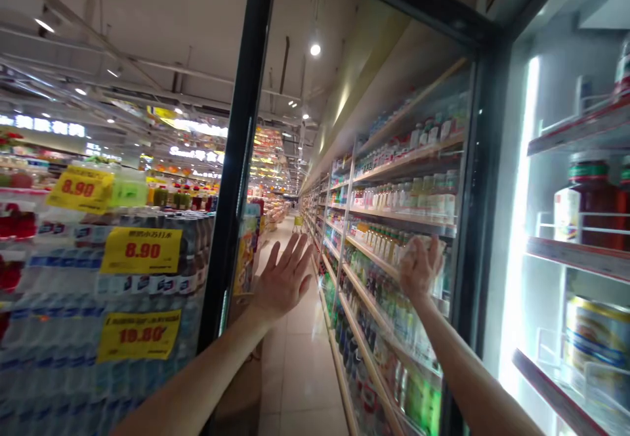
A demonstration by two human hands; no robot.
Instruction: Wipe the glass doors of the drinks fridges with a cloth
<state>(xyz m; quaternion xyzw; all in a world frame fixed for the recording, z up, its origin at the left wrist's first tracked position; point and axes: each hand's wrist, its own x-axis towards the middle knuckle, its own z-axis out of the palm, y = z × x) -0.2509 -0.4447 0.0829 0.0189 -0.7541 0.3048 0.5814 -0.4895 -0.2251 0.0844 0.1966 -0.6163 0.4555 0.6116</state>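
I face a glass cooler door (374,180) swung out into a shop aisle, its black frame (239,153) at the left. My left hand (285,278) lies flat on the glass with its fingers spread. My right hand (418,268) is also raised against the glass near the hinge-side frame (467,226), fingers loosely apart and holding nothing. Through the glass I see long shelves of bottled drinks (394,226) running down the aisle.
The open cooler (541,226) at the right is lit, with wire-fronted shelves holding a red-liquid bottle (590,199) and cans (595,337). Stacked water packs with yellow price tags (140,250) stand at the left. A tiled aisle floor (300,357) runs ahead.
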